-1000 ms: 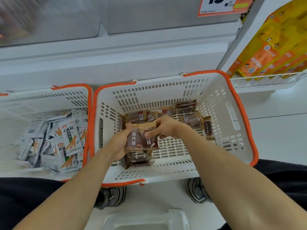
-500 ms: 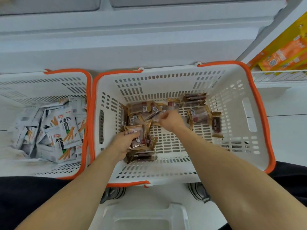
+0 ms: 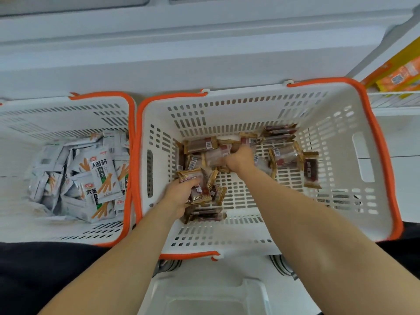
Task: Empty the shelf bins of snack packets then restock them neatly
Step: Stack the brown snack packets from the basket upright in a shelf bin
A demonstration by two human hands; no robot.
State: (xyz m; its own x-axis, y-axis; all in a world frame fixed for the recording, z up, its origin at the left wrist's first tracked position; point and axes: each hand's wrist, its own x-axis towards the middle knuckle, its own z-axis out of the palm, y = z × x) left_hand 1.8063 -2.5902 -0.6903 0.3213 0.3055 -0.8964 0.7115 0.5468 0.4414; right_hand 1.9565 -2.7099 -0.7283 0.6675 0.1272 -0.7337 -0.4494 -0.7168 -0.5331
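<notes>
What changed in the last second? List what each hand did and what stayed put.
The right hand let go of the brown packet stack and reached back to the loose brown packets at the rear of the right basket. The left hand kept gripping the stack, lower now. The left basket and its white packets stayed put.

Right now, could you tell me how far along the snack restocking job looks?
Done: white packets lie piled in the left basket, brown pork packets loose in the right basket. In hand: the left hand holds a small stack of brown packets, while the right hand reaches into the loose ones, blurred. Left: gathering the scattered packets and restocking; no shelf bin shows here.
</notes>
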